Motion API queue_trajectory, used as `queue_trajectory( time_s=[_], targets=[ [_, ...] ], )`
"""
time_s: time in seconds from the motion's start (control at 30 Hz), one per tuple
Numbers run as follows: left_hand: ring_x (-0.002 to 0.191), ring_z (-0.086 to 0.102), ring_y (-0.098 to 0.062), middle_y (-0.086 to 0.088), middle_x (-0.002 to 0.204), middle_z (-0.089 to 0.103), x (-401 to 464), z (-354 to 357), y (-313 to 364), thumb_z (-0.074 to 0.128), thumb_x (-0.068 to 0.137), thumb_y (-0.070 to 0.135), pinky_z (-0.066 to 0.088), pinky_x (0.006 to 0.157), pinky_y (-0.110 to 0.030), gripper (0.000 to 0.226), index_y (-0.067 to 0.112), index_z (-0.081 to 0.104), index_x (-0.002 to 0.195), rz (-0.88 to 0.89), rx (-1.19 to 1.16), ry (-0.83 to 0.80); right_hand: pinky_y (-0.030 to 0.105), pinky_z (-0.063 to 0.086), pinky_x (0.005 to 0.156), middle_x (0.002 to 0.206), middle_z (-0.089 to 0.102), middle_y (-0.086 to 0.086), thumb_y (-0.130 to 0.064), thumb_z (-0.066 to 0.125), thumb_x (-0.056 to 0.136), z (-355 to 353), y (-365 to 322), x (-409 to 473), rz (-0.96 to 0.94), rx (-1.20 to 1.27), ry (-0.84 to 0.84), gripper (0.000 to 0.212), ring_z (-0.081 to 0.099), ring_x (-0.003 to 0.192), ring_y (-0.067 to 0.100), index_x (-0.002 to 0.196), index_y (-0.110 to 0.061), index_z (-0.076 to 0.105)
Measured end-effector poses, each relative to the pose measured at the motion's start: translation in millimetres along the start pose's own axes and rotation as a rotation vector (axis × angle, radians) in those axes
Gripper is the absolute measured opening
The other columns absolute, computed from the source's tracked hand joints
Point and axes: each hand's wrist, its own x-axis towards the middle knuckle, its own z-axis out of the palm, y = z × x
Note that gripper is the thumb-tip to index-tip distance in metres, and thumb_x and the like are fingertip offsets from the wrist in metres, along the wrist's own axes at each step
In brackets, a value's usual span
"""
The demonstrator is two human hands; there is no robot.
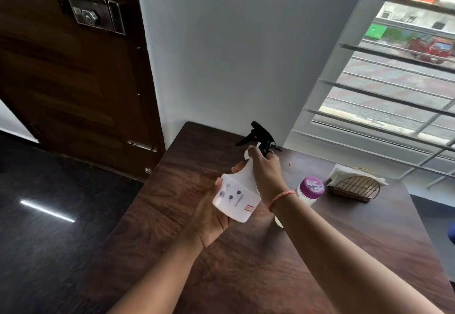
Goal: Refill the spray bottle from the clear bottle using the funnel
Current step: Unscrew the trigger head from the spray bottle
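Note:
A white translucent spray bottle (237, 196) with a black trigger head (259, 136) is held tilted above the dark wooden table (187, 205). My left hand (211, 217) cups the bottle's base from below. My right hand (264, 169) is wrapped around the bottle's neck just under the black head. A clear bottle with a purple cap (310, 190) stands on the table to the right of my right wrist. A small white round piece (278, 222) peeks out beneath my right forearm; I cannot tell what it is. No funnel can be made out.
A wire napkin holder (355, 188) with white tissues stands at the table's right rear. A white wall and a barred window (394, 92) lie behind the table. A dark wooden door (73, 67) and glossy black floor are to the left.

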Motion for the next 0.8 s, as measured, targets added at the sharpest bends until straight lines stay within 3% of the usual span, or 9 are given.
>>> queue_trajectory(
  time_s=[0.13,0.2,0.27,0.37,0.47,0.53,0.6,0.7,0.8],
  targets=[
    [0.071,0.068,-0.026,-0.015,0.095,0.07,-7,12,-6,0.043,0.086,0.057,0.057,0.054,-0.029,0.062,0.004,0.065,0.11,-0.184,-0.109,-0.007,0.041,0.059,0.066,0.061,0.065,0.016,-0.02,0.051,0.096,5,-2,3,0.022,0.169,-0.177,0.017,0.07,0.071,0.036,0.096,-0.004,0.047],
    [0.074,0.07,-0.025,-0.015,0.098,0.071,-3,12,-2,0.037,0.088,0.061,0.057,0.059,-0.028,0.068,0.004,0.067,0.109,-0.236,0.016,-0.011,0.04,0.058,0.063,0.055,0.06,0.012,-0.02,0.053,0.096,4,-1,12,0.023,0.181,-0.074,0.022,0.069,0.063,0.033,0.103,-0.001,0.047],
    [0.093,0.069,-0.027,-0.015,0.113,0.068,3,10,1,0.025,0.085,0.074,0.056,0.077,-0.036,0.08,0.012,0.059,0.122,-0.16,0.12,0.043,0.034,0.056,0.054,0.056,0.056,0.011,-0.021,0.054,0.096,2,1,20,-0.013,0.159,0.059,0.03,0.065,0.052,0.026,0.113,0.002,0.046],
    [0.119,0.058,-0.025,-0.006,0.135,0.056,9,6,4,0.054,0.073,0.073,0.047,0.099,-0.049,0.075,0.035,0.039,0.136,0.185,0.261,0.007,0.029,0.05,0.049,0.064,0.053,0.01,-0.026,0.054,0.097,2,1,26,-0.038,0.174,0.226,0.029,0.056,0.046,0.02,0.112,-0.005,0.04],
    [0.111,0.062,-0.022,-0.012,0.127,0.058,13,8,0,0.085,0.056,0.047,0.054,0.09,-0.038,0.096,0.026,0.034,0.134,0.417,0.591,-0.034,0.028,0.051,0.05,0.067,0.05,0.008,-0.028,0.053,0.097,1,-1,28,0.022,0.258,0.207,0.026,0.052,0.051,0.019,0.11,-0.01,0.039],
    [0.099,0.065,-0.023,-0.016,0.122,0.061,9,8,4,0.078,0.063,0.057,0.054,0.076,-0.032,0.087,0.02,0.042,0.133,0.304,0.577,-0.031,0.029,0.053,0.054,0.07,0.052,0.01,-0.028,0.053,0.097,0,-5,29,0.055,0.244,0.112,0.027,0.055,0.056,0.021,0.11,-0.007,0.043],
    [0.081,0.063,-0.022,-0.016,0.114,0.066,1,8,13,0.052,0.078,0.069,0.049,0.064,-0.029,0.077,0.011,0.054,0.128,-0.008,0.303,-0.08,0.031,0.054,0.057,0.07,0.052,0.012,-0.023,0.052,0.097,-1,-10,25,0.053,0.275,0.005,0.02,0.057,0.062,0.026,0.103,-0.005,0.044],
    [0.056,0.058,-0.014,-0.015,0.103,0.068,-3,3,22,0.026,0.08,0.079,0.045,0.052,-0.023,0.089,0.007,0.065,0.116,-0.296,0.054,-0.156,0.036,0.055,0.064,0.068,0.051,0.012,-0.016,0.052,0.096,-1,-14,15,0.038,0.321,-0.104,0.012,0.057,0.062,0.026,0.095,-0.006,0.046],
    [0.061,0.064,-0.018,-0.017,0.111,0.068,-7,4,32,0.016,0.078,0.083,0.05,0.059,-0.025,0.094,0.013,0.061,0.121,-0.382,0.179,-0.084,0.037,0.055,0.063,0.066,0.053,0.011,-0.017,0.055,0.094,1,-11,14,0.038,0.35,-0.091,0.013,0.058,0.056,0.025,0.096,-0.007,0.047]
  ],
)
